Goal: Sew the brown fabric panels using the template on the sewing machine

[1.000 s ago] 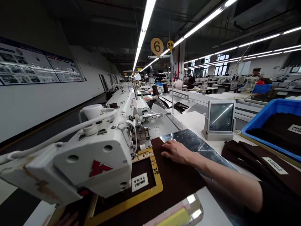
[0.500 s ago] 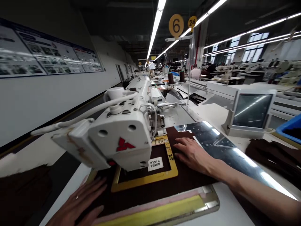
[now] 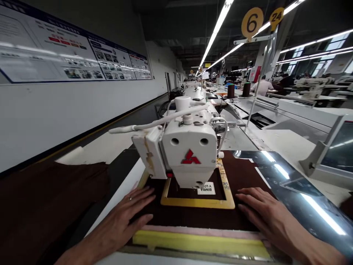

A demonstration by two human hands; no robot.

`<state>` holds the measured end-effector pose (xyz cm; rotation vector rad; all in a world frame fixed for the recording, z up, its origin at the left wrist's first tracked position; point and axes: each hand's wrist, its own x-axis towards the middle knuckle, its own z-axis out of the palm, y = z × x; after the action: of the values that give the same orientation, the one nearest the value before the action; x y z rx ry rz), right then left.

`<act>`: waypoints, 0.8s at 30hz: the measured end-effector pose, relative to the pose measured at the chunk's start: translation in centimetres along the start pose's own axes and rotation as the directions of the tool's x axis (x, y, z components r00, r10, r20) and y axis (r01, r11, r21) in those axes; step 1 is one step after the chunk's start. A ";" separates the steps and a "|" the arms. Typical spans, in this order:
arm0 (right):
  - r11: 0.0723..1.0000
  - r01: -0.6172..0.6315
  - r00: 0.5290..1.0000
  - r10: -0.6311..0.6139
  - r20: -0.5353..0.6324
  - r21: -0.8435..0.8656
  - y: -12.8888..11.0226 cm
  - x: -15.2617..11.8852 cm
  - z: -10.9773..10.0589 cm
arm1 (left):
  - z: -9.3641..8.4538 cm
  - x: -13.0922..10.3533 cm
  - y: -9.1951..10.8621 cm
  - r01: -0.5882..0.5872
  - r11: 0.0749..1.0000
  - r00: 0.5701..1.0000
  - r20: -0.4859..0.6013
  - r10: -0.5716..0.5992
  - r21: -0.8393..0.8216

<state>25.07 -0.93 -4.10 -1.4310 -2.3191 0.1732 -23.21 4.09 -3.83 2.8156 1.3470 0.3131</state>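
Observation:
Dark brown fabric (image 3: 193,217) lies flat under a white sewing machine head (image 3: 190,147) with a red emblem. On the fabric rests a yellow rectangular frame (image 3: 198,203); its far side is hidden behind the head. Inside the frame sits a white label (image 3: 209,188) with black lettering, partly covered by the head. My left hand (image 3: 129,213), a ring on one finger, lies open on the fabric left of the frame. To the frame's right, my right hand (image 3: 264,211) rests open, fingertips on the fabric. Yellow and pink strips (image 3: 201,241) run along the near edge.
Brown fabric (image 3: 55,195) is heaped at the left. A glossy dark plate (image 3: 289,180) extends to the right, near a screen (image 3: 339,143) on a stand. Thread cones (image 3: 231,91) stand farther back, and a person (image 3: 263,86) sits in the background.
The view has swung left, so the machine appears farther right. My right hand has drawn back toward the near edge along the fabric. My left hand stays flat left of the frame.

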 end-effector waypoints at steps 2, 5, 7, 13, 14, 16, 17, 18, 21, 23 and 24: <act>1.000 -0.004 1.000 0.004 -0.023 -0.004 0.3 0.0 0.2 | -0.4 0.0 0.5 0.026 0.999 1.000 -0.003 -0.026 -0.032; 0.999 -0.001 0.999 0.000 -0.043 -0.037 0.5 -0.3 0.7 | -0.7 -0.2 0.9 0.037 0.998 0.999 -0.011 -0.038 -0.047; 0.997 0.006 0.999 -0.010 -0.053 -0.073 0.5 -0.5 0.9 | -0.9 -0.2 0.9 0.011 0.998 1.000 -0.010 -0.012 -0.063; 0.985 0.046 0.997 -0.055 -0.053 -0.164 0.9 -0.9 1.3 | -1.3 0.0 1.3 0.018 0.989 0.999 0.032 -0.013 -0.147; 0.984 0.050 0.997 -0.060 -0.053 -0.168 1.2 -1.1 1.4 | -1.4 0.0 1.4 0.025 0.987 0.999 0.033 -0.020 -0.161; 0.984 0.053 0.997 -0.063 -0.054 -0.169 1.9 -1.6 1.8 | -1.5 -0.2 1.3 0.046 0.979 0.999 -0.003 -0.048 -0.201; 0.985 0.048 0.997 -0.058 -0.054 -0.167 2.4 -1.9 2.0 | -1.6 -0.3 1.1 0.070 0.972 0.996 -0.039 -0.080 -0.224; 0.986 0.045 0.997 -0.054 -0.051 -0.162 2.8 -2.1 2.3 | -1.8 -0.4 0.9 0.101 0.964 0.989 -0.081 -0.124 -0.246; 0.987 0.061 0.997 -0.066 -0.030 -0.147 4.0 -2.6 3.0 | -2.2 -0.8 -0.1 0.199 0.941 0.955 -0.161 -0.249 -0.273; 0.987 0.080 0.997 -0.082 -0.005 -0.136 4.5 -2.6 3.2 | -2.5 -1.0 -0.5 0.233 0.935 0.950 -0.143 -0.277 -0.266; 0.988 0.081 0.997 -0.080 0.007 -0.132 4.6 -2.6 3.2 | -2.6 -1.1 -0.6 0.236 0.935 0.954 -0.120 -0.275 -0.266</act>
<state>28.59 -0.74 -9.15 -1.3949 -2.4241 -0.0025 -24.77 3.41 -1.57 2.4201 1.5598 0.6561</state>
